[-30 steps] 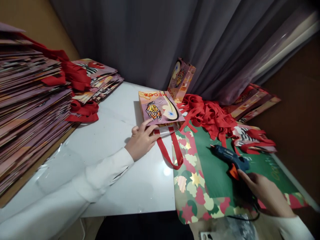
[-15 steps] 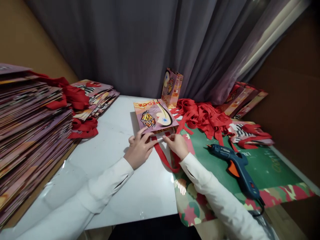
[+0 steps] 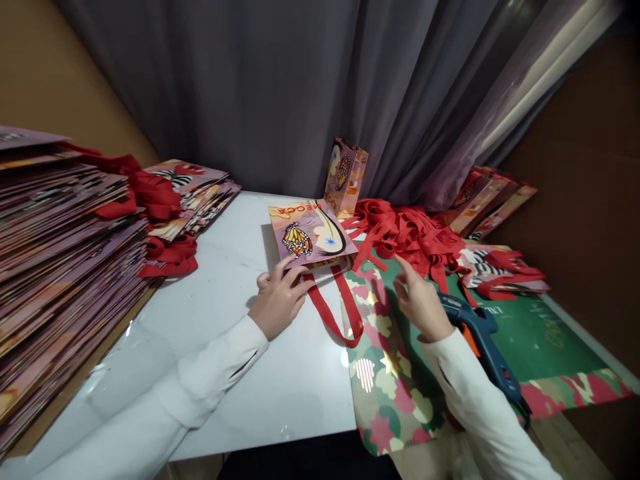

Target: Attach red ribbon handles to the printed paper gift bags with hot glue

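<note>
Butterfly gift bag: our left hand fingers grip its mouth, steadying it; right hand open beside red ribbons.

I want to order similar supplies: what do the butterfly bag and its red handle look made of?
Bag: probably printed paper with a slight sheen; it lies flat with crisp folded edges. Handle: likely matte fabric ribbon; it curves in a limp loop.

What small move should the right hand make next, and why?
Probably reach to the red ribbon pile and pick one strip. The right hand is open and empty, its fingers pointing at that pile. The left hand holds the paper bag at its near edge, and only one red handle loop shows on it.
</note>
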Demonstrator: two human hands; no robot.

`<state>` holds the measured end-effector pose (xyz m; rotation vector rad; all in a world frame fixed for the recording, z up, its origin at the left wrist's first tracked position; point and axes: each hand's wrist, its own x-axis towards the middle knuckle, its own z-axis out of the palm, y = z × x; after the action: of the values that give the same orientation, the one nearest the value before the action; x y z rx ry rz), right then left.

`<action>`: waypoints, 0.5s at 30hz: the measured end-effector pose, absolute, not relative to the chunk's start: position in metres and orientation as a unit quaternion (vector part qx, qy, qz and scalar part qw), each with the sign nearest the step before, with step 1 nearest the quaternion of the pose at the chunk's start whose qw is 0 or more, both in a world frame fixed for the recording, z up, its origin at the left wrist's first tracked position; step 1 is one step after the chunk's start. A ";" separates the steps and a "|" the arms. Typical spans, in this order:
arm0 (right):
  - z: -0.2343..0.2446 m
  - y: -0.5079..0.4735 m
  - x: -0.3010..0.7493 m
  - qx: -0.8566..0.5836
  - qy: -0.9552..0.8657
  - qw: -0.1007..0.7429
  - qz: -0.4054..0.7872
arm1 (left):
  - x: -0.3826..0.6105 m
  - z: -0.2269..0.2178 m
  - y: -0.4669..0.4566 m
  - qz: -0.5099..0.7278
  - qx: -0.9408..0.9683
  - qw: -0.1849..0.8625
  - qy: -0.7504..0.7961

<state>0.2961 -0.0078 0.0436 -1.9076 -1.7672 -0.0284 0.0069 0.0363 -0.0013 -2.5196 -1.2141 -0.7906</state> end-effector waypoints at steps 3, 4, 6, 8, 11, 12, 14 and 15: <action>0.047 -0.020 0.305 -0.675 -0.703 0.218 -0.051 | 0.006 0.001 0.037 -0.291 -0.851 0.137 -0.414; 0.047 -0.022 0.302 -0.676 -0.706 0.206 -0.044 | 0.006 0.002 0.038 -0.298 -0.848 0.148 -0.413; 0.047 -0.023 0.293 -0.682 -0.703 0.202 -0.014 | 0.004 0.003 0.038 -0.305 -0.843 0.172 -0.408; 0.046 -0.021 0.281 -0.672 -0.705 0.225 0.019 | 0.004 0.003 0.039 -0.300 -0.841 0.199 -0.404; 0.045 -0.011 0.266 -0.624 -0.734 0.261 0.064 | 0.004 0.001 0.040 -0.286 -0.837 0.230 -0.406; 0.046 -0.007 0.264 -0.613 -0.737 0.273 0.080 | 0.004 -0.001 0.041 -0.285 -0.833 0.240 -0.409; 0.050 -0.002 0.263 -0.607 -0.719 0.313 0.125 | 0.006 -0.003 0.042 -0.284 -0.827 0.254 -0.413; 0.053 -0.002 0.265 -0.609 -0.700 0.340 0.156 | 0.007 -0.004 0.042 -0.282 -0.826 0.258 -0.414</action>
<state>0.2648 -0.0021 0.0528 -1.5841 -1.8216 0.4057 0.0066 0.0424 -0.0037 -2.2392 -1.1228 -0.7652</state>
